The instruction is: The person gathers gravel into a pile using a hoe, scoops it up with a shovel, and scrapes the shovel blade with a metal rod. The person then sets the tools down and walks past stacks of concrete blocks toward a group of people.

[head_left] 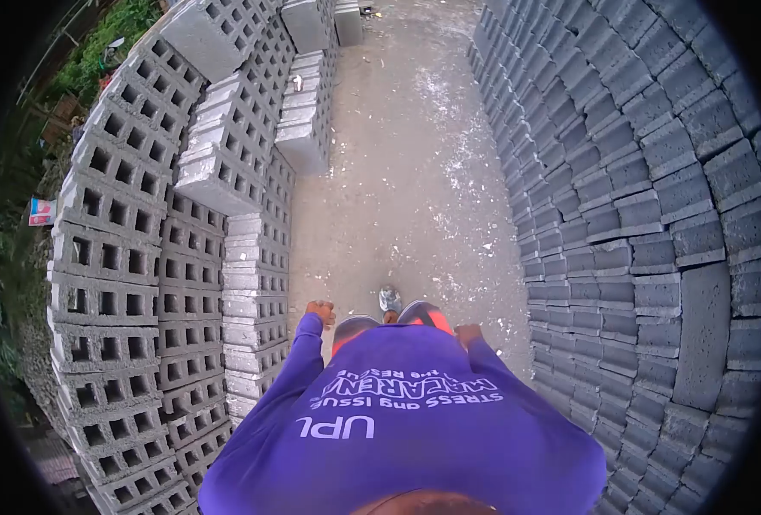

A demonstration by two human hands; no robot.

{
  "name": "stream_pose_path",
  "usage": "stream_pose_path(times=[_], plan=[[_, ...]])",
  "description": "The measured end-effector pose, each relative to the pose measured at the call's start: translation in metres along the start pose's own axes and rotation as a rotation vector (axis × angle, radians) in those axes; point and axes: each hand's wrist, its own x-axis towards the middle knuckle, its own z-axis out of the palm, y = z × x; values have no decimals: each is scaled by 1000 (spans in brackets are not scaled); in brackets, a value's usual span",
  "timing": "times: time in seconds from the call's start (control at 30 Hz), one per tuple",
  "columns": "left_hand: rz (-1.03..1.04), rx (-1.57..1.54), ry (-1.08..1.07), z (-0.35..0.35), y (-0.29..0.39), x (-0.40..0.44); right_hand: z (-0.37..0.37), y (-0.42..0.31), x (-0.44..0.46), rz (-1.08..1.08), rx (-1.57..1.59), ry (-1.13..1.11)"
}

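My left hand (320,312) hangs beside my left thigh, just past the purple sleeve cuff. Its fingers are curled in, with nothing visible in them. The nearest things to it are the grey hollow concrete blocks (256,308) stacked on the left. My right hand (467,332) is low beside my right thigh, close to the shorts (438,318). It is small and dark here, and its fingers cannot be made out. Neither hand touches a block. One shoe (389,299) shows ahead of my body on the concrete floor (397,189).
A tall wall of darker grey blocks (599,215) runs along the right. On the left, block stacks rise in steps, with a jutting stack (303,137) farther ahead. Pale crumbs and dust lie on the floor between them. Green plants (110,56) stand beyond the left stacks.
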Motion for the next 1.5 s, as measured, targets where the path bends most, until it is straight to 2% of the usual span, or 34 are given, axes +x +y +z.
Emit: stream_pose_path(times=[0.03, 0.07, 0.1, 0.13, 0.17, 0.2, 0.23, 0.3, 0.33, 0.47, 0.53, 0.57, 0.63, 0.67, 0.7, 0.73, 0.77, 0.83, 0.93, 1.0, 1.03, 1.1, 1.13, 1.17, 1.23, 1.3, 1.37, 1.43, 1.5], plan=[[-62, -69, -37, -8, -2, 21, -42, 21, 54, -76, 195, -16], [-111, -142, -72, -23, -8, 40, -105, 27, 98, 284, 1056, -68], [-191, -363, -39, -36, -9, 48, -166, 31, 135, 199, 1047, 83], [-264, -583, -7, -44, -7, 57, -248, 21, 152, 310, 1223, 184], [-277, -572, 113, -46, 1, 58, -293, 32, 200, 211, 1240, 239], [-358, -667, 125, -46, 23, 52, -331, 45, 245, 114, 1250, 295], [-153, -459, -168, -64, 11, 70, -365, 54, 282, 82, 1231, 327], [-38, 1157, -63, -72, 45, 103, -439, 74, 359, 13, 1190, 406], [-28, 1277, -67, -71, 64, 120, -472, 86, 393, 31, 1202, 399], [-49, 1053, -72, -82, 206, 221, -530, 126, 482, 203, 1256, 288], [-35, 922, -79, -92, 296, 292, -537, 152, 500, 339, 1191, 35], [-84, 644, -67, -94, 352, 326, -507, 181, 523, 130, 868, 51], [-152, -140, 13, -94, 480, 396, -548, 193, 505, 401, 1197, -137], [-92, -294, 66, -94, 550, 430, -568, 199, 496, 564, 1339, -204], [39, -278, 125, -95, 628, 455, -483, 252, 549, 426, 1373, -463], [162, -264, 198, -89, 724, 442, -493, 262, 549, 195, 818, -390], [313, -183, 222, -85, 799, 456, -507, 272, 547, 51, 231, -264], [459, -179, 180, -74, 926, 491, -505, 302, 573, 0, 17, -318], [502, -204, 150, -43, 1070, 551, -592, 338, 616, 92, 168, -314], [491, -193, 127, -18, 1127, 596, -592, 373, 679, 283, 471, -267], [419, -179, 74, -4, 1148, 619, -615, 403, 723, 375, 612, -215], [197, -33, 37, 14, 1172, 630, -708, 446, 785, 82, 182, -240], [95, 112, -89, 16, 1175, 651, -746, 466, 820, 128, 302, -135], [78, 215, -131, 17, 1187, 646, -785, 487, 855, 160, 424, -24], [-135, -32, -114, 20, 1221, 644, -850, 526, 943, 718, 1138, 7], [-68, -209, -22, 15, 1216, 686, -978, 555, 976, 311, 736, 175], [57, 304, -52, 17, 1231, 713, -1060, 589, 1034, 327, 1460, 211], [170, 833, -67, 12, 1253, 736, -1118, 631, 1100, 301, 1380, 287], [289, 1373, -74, 6, 1308, 769, -1166, 668, 1159, 312, 1328, 310]])
